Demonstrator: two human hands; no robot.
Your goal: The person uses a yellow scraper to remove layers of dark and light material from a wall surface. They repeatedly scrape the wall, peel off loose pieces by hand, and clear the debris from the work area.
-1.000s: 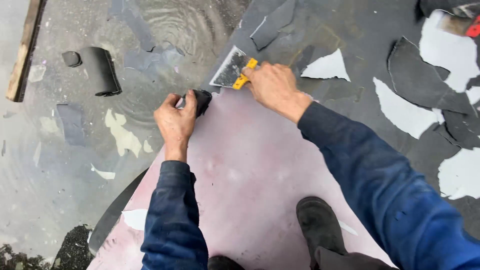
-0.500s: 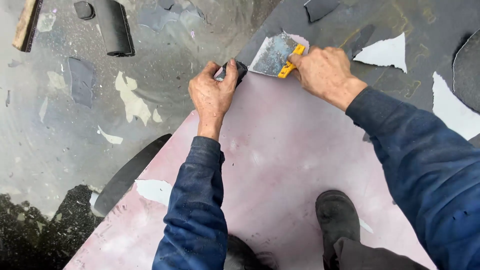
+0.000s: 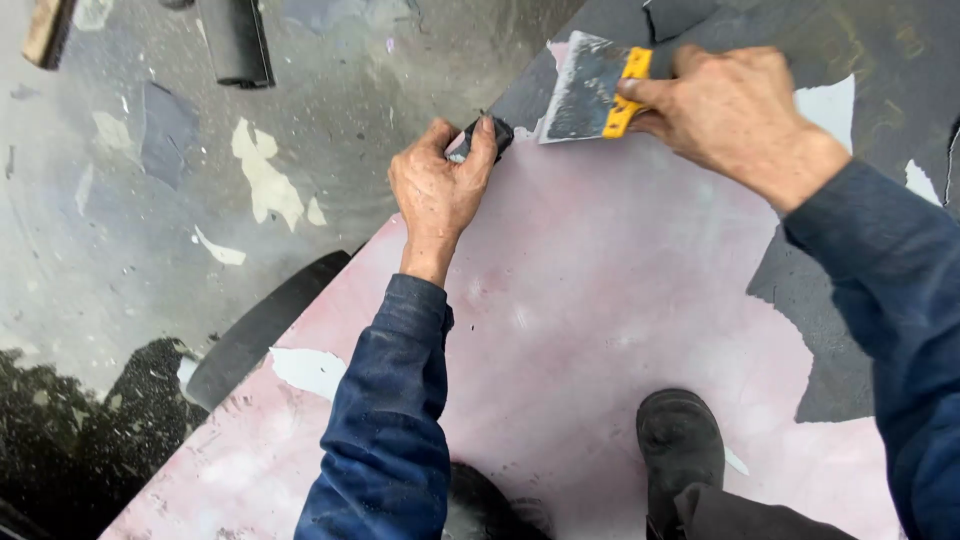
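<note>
At the far edge of the pink panel, in the head view, we see the left hand curled tight around a dark strip of peeled covering, thumb and fingers pinching it where it lifts off the panel. Just right of it, the right hand grips the yellow handle of a wide scraper, its metal blade lying flat against the panel's far edge, close to the dark strip. Both sleeves are dark blue. Near us, a black boot stands on the pink surface. To the left lies wet grey ground with pale flakes, and a black roll rests far left.
</note>
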